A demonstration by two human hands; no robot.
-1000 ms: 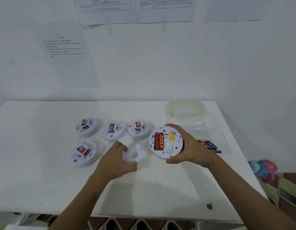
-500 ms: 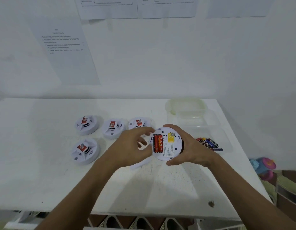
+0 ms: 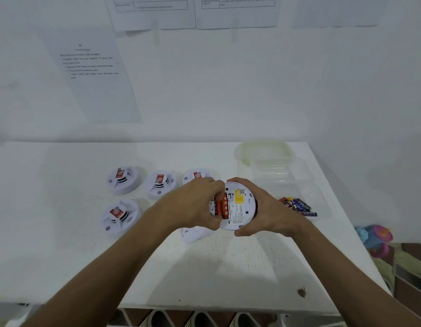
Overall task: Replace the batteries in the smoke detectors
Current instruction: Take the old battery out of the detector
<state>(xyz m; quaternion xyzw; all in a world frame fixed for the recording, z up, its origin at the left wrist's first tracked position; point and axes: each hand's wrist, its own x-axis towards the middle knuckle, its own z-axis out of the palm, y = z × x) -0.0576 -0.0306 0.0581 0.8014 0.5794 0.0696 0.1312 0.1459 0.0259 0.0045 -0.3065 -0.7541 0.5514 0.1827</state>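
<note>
White worktop (image 3: pixel 63 244) carries four smoke detectors (image 3: pixel 123 179). Right hand (image 3: pixel 267 208) grips an upturned smoke detector (image 3: pixel 240 206) above the worktop's middle. Left hand (image 3: pixel 193 204) fingers curl onto its red batteries (image 3: pixel 222 207); spare batteries (image 3: pixel 296 206) lie right.

On the table (image 3: pixel 63 256), 4 detectors (image 3: pixel 123 180) lie left of the held one (image 3: pixel 237 206), loose batteries (image 3: pixel 298 206) right.

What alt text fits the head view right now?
Right hand holds an upturned smoke detector while left hand fingers pick at its red batteries. Four more detectors and spare batteries lie on the white table.
</note>
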